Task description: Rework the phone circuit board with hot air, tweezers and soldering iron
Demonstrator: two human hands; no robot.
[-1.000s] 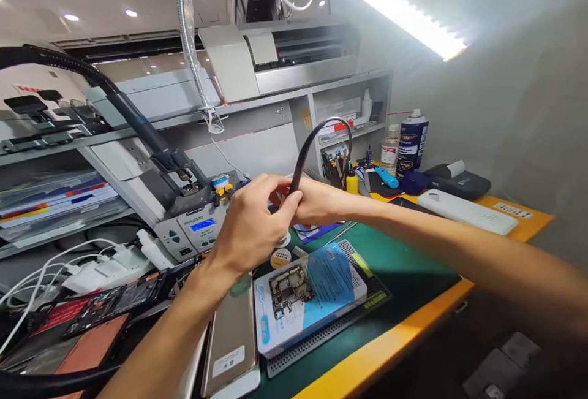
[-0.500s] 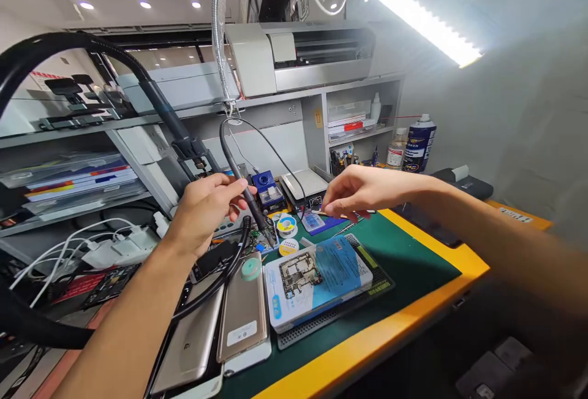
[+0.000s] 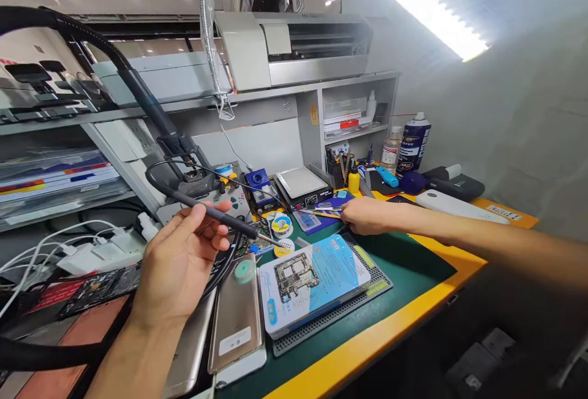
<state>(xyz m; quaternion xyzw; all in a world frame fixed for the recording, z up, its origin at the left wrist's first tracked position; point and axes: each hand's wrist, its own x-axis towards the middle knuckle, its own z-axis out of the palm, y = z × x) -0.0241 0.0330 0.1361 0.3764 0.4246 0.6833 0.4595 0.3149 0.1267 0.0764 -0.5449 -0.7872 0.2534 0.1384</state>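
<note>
A black soldering iron (image 3: pixel 229 220) with a thin metal tip is gripped between the thumb and fingers of my left hand (image 3: pixel 177 258). Its tip points right and slightly down, over a yellow-and-white round tin (image 3: pixel 283 247). My right hand (image 3: pixel 361 215) is low at the right edge of the purple-blue mat (image 3: pixel 327 222), its fingers curled and mostly hidden; what they hold cannot be made out. Slim tools lie beside it on that mat. In front, a bare phone circuit board (image 3: pixel 296 277) rests on a blue-and-white box (image 3: pixel 337 279).
Beneath the box is a perforated grey plate (image 3: pixel 303 341). A gold phone back (image 3: pixel 236 325) bearing a green roll (image 3: pixel 245 271) lies to its left. Behind stand a solder spool (image 3: pixel 281 225), a flat heating plate device (image 3: pixel 301 184) and a spray can (image 3: pixel 413 144). A thick black hose arm (image 3: pixel 147 102) arches at left.
My left hand has moved left and down, and the soldering iron has tilted from steep to nearly level. My right hand has dropped lower, close to the mat and tools.
</note>
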